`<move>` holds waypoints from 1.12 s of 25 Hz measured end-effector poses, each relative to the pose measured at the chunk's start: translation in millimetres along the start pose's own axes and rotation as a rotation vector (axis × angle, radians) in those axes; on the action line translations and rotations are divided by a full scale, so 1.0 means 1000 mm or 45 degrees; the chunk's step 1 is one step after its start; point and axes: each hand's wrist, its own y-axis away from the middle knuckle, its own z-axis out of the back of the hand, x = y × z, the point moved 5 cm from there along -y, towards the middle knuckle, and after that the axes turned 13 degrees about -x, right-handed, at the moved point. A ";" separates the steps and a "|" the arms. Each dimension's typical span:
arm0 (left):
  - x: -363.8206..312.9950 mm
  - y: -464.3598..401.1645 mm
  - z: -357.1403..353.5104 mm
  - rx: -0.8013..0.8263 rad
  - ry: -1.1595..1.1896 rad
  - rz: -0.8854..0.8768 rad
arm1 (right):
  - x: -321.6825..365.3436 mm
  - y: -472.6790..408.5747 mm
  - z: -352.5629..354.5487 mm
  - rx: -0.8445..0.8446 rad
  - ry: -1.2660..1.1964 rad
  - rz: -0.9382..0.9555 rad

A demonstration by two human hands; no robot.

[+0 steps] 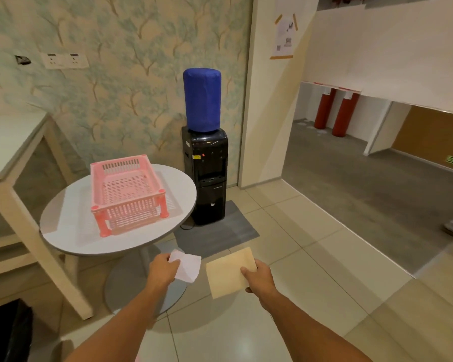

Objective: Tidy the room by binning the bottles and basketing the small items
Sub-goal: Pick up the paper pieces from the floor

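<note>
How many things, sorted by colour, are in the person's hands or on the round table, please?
White: 1, the crumpled paper held by the left hand
Tan: 1, the flat cloth-like sheet held by the right hand
Pink: 1, the slotted basket standing on the round table
Total: 3

We see warm, even indoor light, a soft glare on the floor tiles (242, 346) below our hands, slight overall blur, and wide-angle bending at the edges.
</note>
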 end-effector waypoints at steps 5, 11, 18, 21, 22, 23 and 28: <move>-0.002 -0.070 0.000 -0.131 0.177 0.164 | 0.032 -0.066 -0.043 0.036 0.037 -0.006; -0.036 -0.218 0.016 -0.310 0.333 0.159 | 0.100 -0.171 -0.126 0.075 -0.064 0.028; -0.057 -0.360 0.062 -0.409 0.386 0.198 | 0.210 -0.261 -0.234 0.133 -0.108 0.147; -0.043 -0.392 0.071 -0.462 0.405 0.354 | 0.244 -0.280 -0.277 0.193 -0.095 0.157; -0.038 -0.401 0.075 -0.513 0.393 0.397 | 0.255 -0.288 -0.293 0.209 -0.096 0.151; -0.034 -0.409 0.078 -0.566 0.391 0.428 | 0.265 -0.296 -0.308 0.231 -0.094 0.148; -0.012 -0.455 0.083 -0.666 0.444 0.512 | 0.301 -0.329 -0.393 0.426 -0.108 0.149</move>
